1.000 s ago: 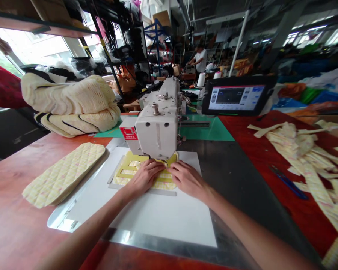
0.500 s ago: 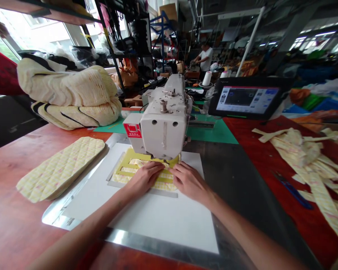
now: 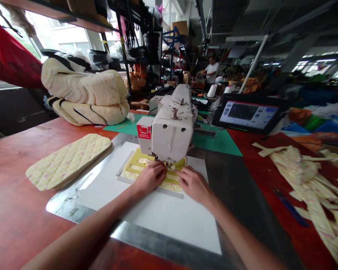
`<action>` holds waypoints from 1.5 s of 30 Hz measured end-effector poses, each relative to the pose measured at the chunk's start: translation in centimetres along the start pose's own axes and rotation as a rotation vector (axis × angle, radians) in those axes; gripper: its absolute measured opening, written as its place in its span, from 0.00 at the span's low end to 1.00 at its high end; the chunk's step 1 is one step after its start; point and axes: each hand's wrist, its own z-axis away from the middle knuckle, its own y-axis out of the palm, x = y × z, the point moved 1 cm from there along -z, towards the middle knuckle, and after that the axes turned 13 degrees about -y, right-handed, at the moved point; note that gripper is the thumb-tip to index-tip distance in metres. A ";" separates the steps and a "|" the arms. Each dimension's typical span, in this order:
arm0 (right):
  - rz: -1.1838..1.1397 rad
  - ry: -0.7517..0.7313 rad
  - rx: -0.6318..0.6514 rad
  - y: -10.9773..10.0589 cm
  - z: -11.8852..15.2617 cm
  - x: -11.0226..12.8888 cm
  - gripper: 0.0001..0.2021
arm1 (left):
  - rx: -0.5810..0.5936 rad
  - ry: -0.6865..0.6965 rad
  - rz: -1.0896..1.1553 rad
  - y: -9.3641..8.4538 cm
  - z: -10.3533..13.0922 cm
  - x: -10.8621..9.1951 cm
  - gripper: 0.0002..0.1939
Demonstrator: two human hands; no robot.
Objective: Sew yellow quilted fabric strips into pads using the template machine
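Under the white sewing machine head [image 3: 172, 137] lies a yellow slotted template [image 3: 135, 168] over a quilted yellow-checked fabric pad [image 3: 170, 186]. A narrow pale fabric strip [image 3: 144, 161] runs along one of the template's slots. My left hand [image 3: 151, 176] rests on the template, its fingers closed together on the strip and partly hiding it. At the right side of the template my right hand [image 3: 193, 184] has curled fingers, thumb and index at the strip's other end near the needle area. The hands are a little apart, and their fingertips are only partly visible.
A stack of quilted pads [image 3: 70, 161] lies left on the red table [image 3: 11, 225]; bundled pads [image 3: 87, 93] stand behind it. A white sheet [image 3: 171, 225] covers the metal plate. Right are a control screen [image 3: 245, 112], loose fabric strips [image 3: 304, 180] and blue-handled snips [image 3: 291, 208].
The camera view has shifted, so the scene sits slightly lower and farther right. My right hand's fingers have moved a little relative to the template; both hands stay at the strip.
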 end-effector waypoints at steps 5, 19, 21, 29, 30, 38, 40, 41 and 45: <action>-0.032 0.034 0.013 0.3 -0.5 -0.5 0.19 | -0.012 -0.085 -0.039 -0.4 -0.6 0.8 0.07; -0.080 0.084 0.058 0.9 -0.5 1.7 0.15 | 0.047 -0.120 0.082 -2.0 1.1 1.5 0.08; -0.081 0.101 0.066 0.7 -0.4 1.8 0.14 | 0.053 -0.120 0.095 -1.8 1.3 1.2 0.08; -0.142 0.146 0.019 -0.1 0.5 1.1 0.14 | 0.046 -0.112 0.125 -0.6 1.0 0.0 0.08; -0.152 0.148 0.014 0.0 0.5 1.0 0.14 | 0.048 -0.109 0.129 -0.6 1.0 0.0 0.08; -0.171 0.247 0.120 -1.0 0.8 1.5 0.17 | 0.064 -0.052 0.062 -1.3 1.6 -1.1 0.10; -0.171 0.253 0.187 -1.7 1.5 2.0 0.19 | 0.066 -0.032 0.004 -1.5 2.3 -1.7 0.13; -0.171 0.256 0.210 -2.0 2.1 2.3 0.21 | 0.058 -0.016 -0.031 -1.5 2.7 -2.0 0.14; -0.174 0.297 0.244 -3.5 5.1 2.5 0.23 | 0.024 0.058 -0.138 -1.2 4.0 -3.3 0.14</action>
